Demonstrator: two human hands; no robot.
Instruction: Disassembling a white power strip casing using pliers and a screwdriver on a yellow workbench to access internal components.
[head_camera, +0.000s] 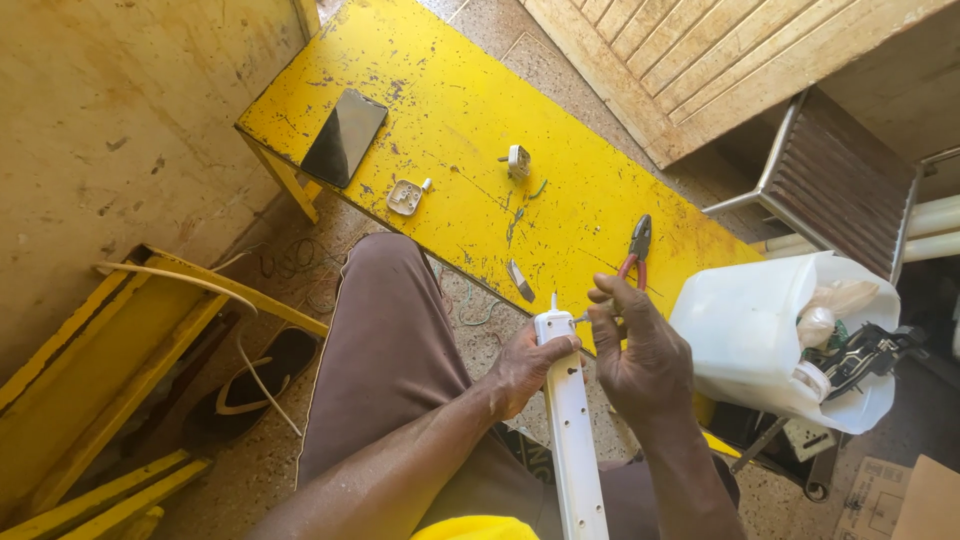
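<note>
My left hand (525, 365) grips the top end of a long white power strip (570, 430) that runs down over my lap. A short white cable stub sticks up from its tip. My right hand (640, 350) is closed just to the right of that tip, pinching something small and thin against the strip's end; what it is cannot be made out. On the yellow bench (450, 110) lie red-handled pliers (636, 248), a white plug body (517, 161), a white plug cover (405, 197) and a small knife-like blade (519, 281).
A dark phone (345, 137) lies at the bench's left end. A cut white plastic jerrycan (750, 335) with parts and a bag stands at right. A metal chair (835, 185) is behind it. Yellow wooden frames (110, 370) and a sandal (255, 385) sit on the floor at left.
</note>
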